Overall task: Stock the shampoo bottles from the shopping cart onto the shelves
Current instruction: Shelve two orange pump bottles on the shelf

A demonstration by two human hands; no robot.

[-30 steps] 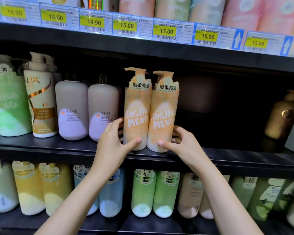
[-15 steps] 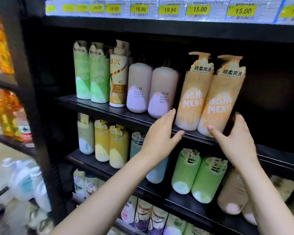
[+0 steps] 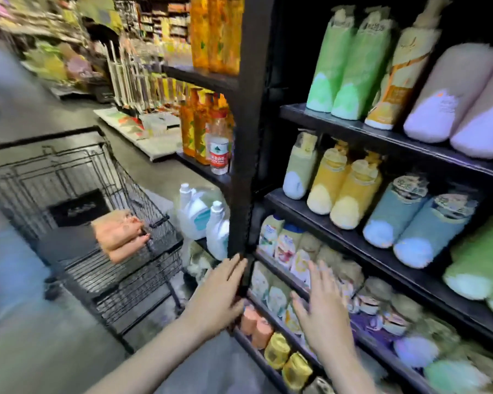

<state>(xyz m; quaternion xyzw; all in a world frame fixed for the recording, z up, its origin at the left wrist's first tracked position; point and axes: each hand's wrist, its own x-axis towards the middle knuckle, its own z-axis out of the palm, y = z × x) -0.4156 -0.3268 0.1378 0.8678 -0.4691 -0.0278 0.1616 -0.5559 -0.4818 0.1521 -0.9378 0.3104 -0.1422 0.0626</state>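
- Peach bottles [image 3: 120, 237] lying in cart [image 3: 143, 268], left of shelves [image 3: 382, 137].
- Both grips released: left hand [image 3: 217, 294] and right hand [image 3: 322, 311] flat-fingered, holding nothing, near the lower shelf.
- Between placements, seemingly; next: reach left into cart, take bottles.

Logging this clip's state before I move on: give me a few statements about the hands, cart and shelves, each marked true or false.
1. Both hands are empty, fingers spread. True: the left hand and right hand hold nothing.
2. The shopping cart is empty. False: peach-coloured bottles lie in it.
3. The cart stands left of the shelf post. True.
4. The green bottles lie toppled on the floor. False: they stand on an upper shelf.
5. The right hand grips a yellow bottle. False: it is open, gripping nothing.
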